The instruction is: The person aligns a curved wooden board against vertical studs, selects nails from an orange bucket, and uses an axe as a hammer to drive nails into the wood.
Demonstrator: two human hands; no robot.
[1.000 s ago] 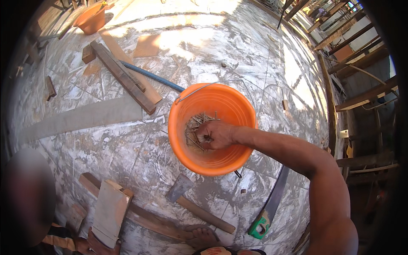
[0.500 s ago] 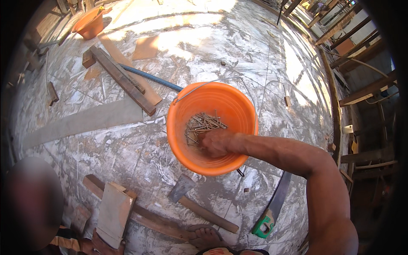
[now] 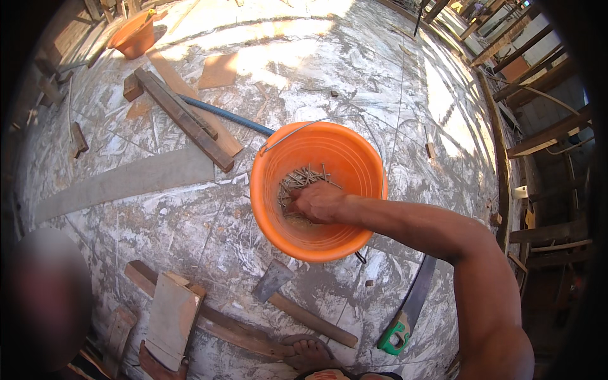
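My right hand reaches down into an orange bucket with a raised wire handle. Its fingers are bent and closed among a pile of nails on the bucket's bottom; the fingertips are partly hidden, and nails show around them. My left hand is out of view. Just below the bucket lies a hatchet with a wooden handle. To the right rests a handsaw with a green grip. My bare foot is at the lower edge.
Timber pieces and a blue hose-like tube lie upper left, with a grey board below. Another orange bucket stands far left. A plank and a flat board lie near. Wooden framing lines the right side.
My right hand has shifted slightly left and up within the nails. At lower left, another person's hand and sleeve have drawn back from the flat board.
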